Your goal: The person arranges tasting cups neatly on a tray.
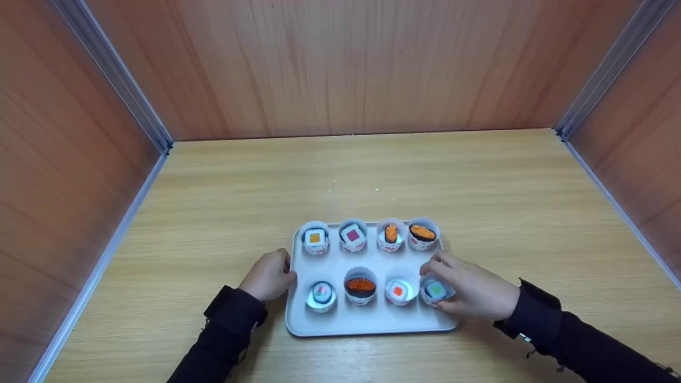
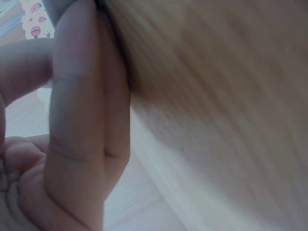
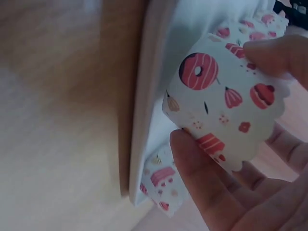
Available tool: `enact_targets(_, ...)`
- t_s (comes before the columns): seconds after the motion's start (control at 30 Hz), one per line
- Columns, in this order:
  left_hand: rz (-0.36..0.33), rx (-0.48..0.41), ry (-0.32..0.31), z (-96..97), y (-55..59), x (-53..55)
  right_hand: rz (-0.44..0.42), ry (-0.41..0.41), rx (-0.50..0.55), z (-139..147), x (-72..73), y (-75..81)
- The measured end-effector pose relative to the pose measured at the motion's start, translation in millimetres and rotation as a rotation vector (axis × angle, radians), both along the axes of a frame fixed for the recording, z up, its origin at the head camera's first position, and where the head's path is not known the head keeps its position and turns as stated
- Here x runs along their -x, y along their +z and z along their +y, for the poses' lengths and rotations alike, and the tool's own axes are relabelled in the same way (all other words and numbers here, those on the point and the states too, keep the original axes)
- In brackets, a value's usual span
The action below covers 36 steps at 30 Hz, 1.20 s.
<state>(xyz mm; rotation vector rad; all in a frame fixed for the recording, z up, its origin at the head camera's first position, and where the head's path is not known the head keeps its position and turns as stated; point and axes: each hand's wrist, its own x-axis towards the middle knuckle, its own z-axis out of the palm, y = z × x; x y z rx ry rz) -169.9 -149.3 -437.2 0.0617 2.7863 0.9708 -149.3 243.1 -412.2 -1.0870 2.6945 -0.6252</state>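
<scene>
A white tray (image 1: 324, 325) lies on the table with several printed paper cups on it, each holding a toy sushi piece. My left hand (image 1: 270, 274) grips the tray's left rim; in the left wrist view its fingers (image 2: 77, 96) reach that rim at the top. My right hand (image 1: 468, 284) holds a paper cup (image 3: 216, 96) between thumb and fingers, at the front right corner of the tray. That cup contains a sushi roll with a green centre (image 1: 436, 289). Beside it stands a cup with an orange-centred roll (image 1: 398, 290).
The front row also has a cup of red roe sushi (image 1: 360, 286) and a round roll (image 1: 322, 292). Along the back row are yellow-centred (image 1: 315, 237) and purple-centred (image 1: 352, 235) rolls, plus two orange-topped pieces (image 1: 423, 232). Wooden panels (image 1: 351, 69) enclose the table (image 1: 255, 181).
</scene>
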Motion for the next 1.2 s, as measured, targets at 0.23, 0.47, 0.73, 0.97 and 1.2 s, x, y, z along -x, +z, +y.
enact_targets(0.23, -0.018, 0.008, 0.002, -0.3, -0.6, 0.2, -0.017, -0.008, -0.017, -7, 0.4, -5.4)
enact_targets(0.47, -0.043, 0.012, 0.019, -1.0, 0.0, 1.1, -0.062, -0.029, -0.022, -10, 4.7, -7.4)
enact_targets(0.73, -0.039, 0.017, 0.012, -1.5, -0.4, 1.7, -0.101, -0.052, -0.004, -9, 5.5, -9.7)
enact_targets(0.97, -0.005, 0.032, -0.011, -1.6, -0.1, 2.0, -0.153, -0.053, 0.06, 0, 8.0, -6.7)
enact_targets(1.2, -0.033, 0.019, 0.016, -0.2, 0.5, 3.1, -0.142, -0.142, 0.165, 15, 18.5, -3.6)
